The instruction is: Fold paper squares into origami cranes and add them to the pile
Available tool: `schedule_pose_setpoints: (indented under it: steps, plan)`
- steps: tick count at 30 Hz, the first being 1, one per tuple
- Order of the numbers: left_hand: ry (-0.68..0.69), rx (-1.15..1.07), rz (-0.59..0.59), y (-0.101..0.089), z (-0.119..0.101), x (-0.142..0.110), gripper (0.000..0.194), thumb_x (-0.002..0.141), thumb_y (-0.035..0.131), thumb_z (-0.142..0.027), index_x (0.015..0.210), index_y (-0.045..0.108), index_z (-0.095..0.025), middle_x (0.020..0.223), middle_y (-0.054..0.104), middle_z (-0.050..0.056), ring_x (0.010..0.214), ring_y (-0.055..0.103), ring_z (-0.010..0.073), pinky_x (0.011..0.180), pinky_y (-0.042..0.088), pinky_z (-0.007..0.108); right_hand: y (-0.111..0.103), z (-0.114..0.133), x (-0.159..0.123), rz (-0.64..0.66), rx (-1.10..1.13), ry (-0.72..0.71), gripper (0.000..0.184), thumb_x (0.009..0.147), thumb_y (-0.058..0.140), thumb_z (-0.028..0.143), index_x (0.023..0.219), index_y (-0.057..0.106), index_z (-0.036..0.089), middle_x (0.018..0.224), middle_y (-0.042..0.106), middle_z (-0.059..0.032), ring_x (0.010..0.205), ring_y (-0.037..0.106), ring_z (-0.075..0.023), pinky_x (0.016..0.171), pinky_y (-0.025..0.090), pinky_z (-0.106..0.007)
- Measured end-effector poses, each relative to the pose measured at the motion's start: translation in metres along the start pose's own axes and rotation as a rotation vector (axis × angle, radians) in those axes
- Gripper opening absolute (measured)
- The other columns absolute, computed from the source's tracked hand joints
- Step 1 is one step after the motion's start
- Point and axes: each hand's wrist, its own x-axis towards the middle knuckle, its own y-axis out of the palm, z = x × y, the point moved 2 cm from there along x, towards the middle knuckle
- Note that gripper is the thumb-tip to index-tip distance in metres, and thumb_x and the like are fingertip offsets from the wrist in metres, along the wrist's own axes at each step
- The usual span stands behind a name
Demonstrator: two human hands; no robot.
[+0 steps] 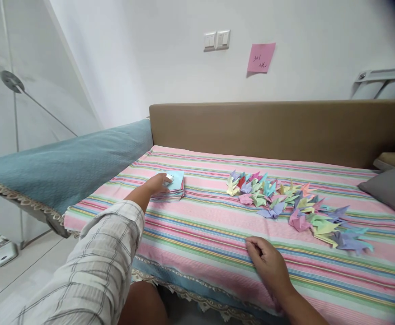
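Note:
My left hand (158,183) reaches to a square stack of coloured paper (176,181) with a light blue sheet on top. Its fingers are closed around a small white object (169,179) at the stack's left side; I cannot make out what kind it is. My right hand (267,259) rests on the striped cloth (200,225) near the front edge, fingers curled in, with nothing visible in them. Beyond it and to the right lie many folded paper cranes (258,197) in several colours, grouped in a loose band.
A brown backrest (268,131) runs behind the cloth, and a blue-covered armrest (82,144) rises at the left. At the right edge lies a grey pillow (392,189). On the wall are light switches (217,40) and a pink note (261,58).

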Motion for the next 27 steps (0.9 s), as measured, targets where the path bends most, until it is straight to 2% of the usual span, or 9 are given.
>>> schedule_pose_setpoints:
  steps: [6,14,19,27]
  plan:
    - [0.017,0.009,-0.029,0.003,-0.001,-0.003,0.044,0.062,0.067,-0.033,0.105,0.069,-0.025,0.136,0.049,0.005,0.119,0.050,0.0279,0.101,0.036,0.029,0.000,-0.001,0.000,0.023,-0.023,0.018,0.038,0.086,0.039,0.049,0.085,0.065,0.022,0.072,0.064,-0.0042,0.062,0.056,-0.0188,0.054,0.041,-0.028]
    - [0.037,-0.025,-0.041,0.007,0.003,-0.002,0.054,0.053,0.075,-0.037,0.105,0.069,-0.024,0.134,0.050,0.007,0.122,0.047,0.0296,0.104,0.034,0.030,0.000,-0.007,0.001,0.074,-0.047,-0.013,0.032,0.086,0.042,0.044,0.087,0.064,0.022,0.079,0.065,-0.0049,0.068,0.059,-0.0196,0.058,0.044,-0.028]
    - [-0.003,-0.085,-0.068,0.011,0.001,-0.004,0.052,0.051,0.077,-0.032,0.102,0.070,-0.025,0.134,0.051,0.006,0.123,0.046,0.0282,0.104,0.033,0.030,0.000,-0.007,0.001,0.068,-0.054,-0.039,0.032,0.087,0.040,0.043,0.089,0.064,0.021,0.082,0.066,-0.0061,0.070,0.059,-0.0203,0.059,0.045,-0.029]
    - [-0.094,-0.239,-0.082,0.012,0.003,-0.003,0.045,0.050,0.078,-0.027,0.094,0.071,-0.022,0.133,0.052,0.007,0.115,0.054,0.0263,0.094,0.042,0.028,0.000,-0.006,0.002,0.070,-0.058,-0.029,0.032,0.087,0.041,0.043,0.089,0.064,0.021,0.082,0.066,-0.0051,0.072,0.060,-0.0201,0.060,0.045,-0.029]
